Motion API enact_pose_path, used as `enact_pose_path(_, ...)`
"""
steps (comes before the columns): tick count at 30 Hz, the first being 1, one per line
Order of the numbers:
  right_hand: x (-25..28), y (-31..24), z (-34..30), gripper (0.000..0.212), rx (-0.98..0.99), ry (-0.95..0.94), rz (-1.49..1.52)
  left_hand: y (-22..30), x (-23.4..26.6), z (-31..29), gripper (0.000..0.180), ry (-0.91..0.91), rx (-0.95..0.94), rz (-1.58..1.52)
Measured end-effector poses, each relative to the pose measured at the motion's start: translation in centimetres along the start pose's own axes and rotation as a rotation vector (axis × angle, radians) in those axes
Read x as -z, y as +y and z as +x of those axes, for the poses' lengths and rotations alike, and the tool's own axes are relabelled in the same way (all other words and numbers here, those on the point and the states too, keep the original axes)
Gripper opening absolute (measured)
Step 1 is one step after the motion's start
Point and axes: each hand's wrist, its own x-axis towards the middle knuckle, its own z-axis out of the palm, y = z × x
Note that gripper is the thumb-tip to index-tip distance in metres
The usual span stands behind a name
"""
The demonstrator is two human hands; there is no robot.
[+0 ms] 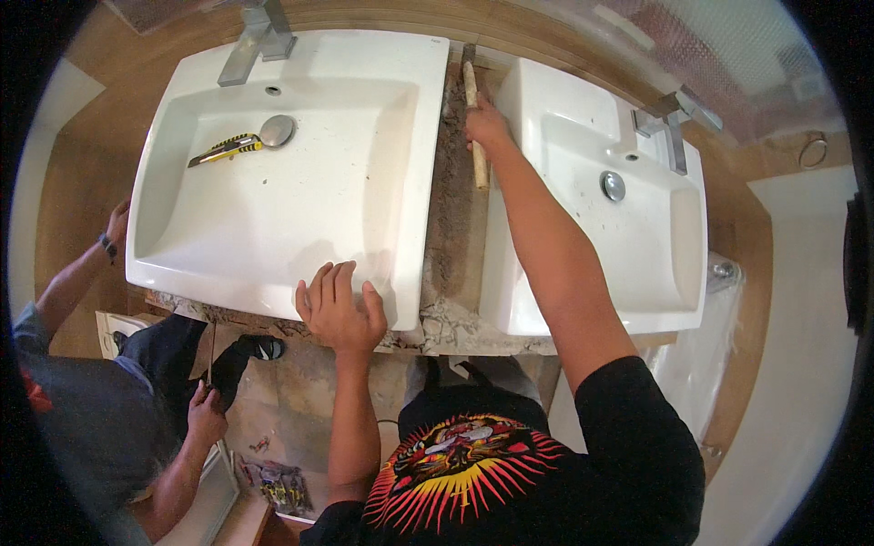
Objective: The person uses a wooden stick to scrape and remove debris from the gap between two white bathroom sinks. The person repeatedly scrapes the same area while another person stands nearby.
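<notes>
My left hand rests on the front rim of the large white washbasin, its fingers spread and holding nothing. Reaching between the two basins, my right hand is closed around the pale handle of what looks like a wooden-handled hammer. The dark head lies at the far end, by the wall. Beneath the hammer runs a rough, dirty gap with crumbled mortar. My right forearm passes over the smaller white washbasin. In the large basin, a yellow and black utility knife lies beside the round drain cap.
Chrome faucets stand behind the basins. At left, a co-worker has one hand by the large basin's side and a thin rod in the other. Small tools lie below. Plastic sheeting hangs at right.
</notes>
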Motion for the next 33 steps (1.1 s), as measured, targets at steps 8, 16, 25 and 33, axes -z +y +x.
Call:
enact_pose_path(8, -0.6, -3.4, -5.0, 0.050, -0.302, 0.014, 0.189, 0.3, 0.3, 0.3, 0.028, -0.013, 0.021, -0.011)
enact_pose_path(16, -0.9, -3.1, -4.6, 0.049, -0.323, 0.065, 0.268, 0.1, 0.3, 0.1, 0.028, 0.003, 0.022, -0.043)
enact_pose_path(25, -1.5, -4.0, -8.3, 0.048, -0.394, 0.021, 0.416, -0.1, -0.3, -0.3, 0.026, 0.074, 0.009, -0.048)
enact_pose_path(33, -0.5, -3.9, -13.0, 0.046, -0.544, 0.005, 0.435, 0.1, -0.3, -0.1, 0.025, 0.108, -0.026, -0.038)
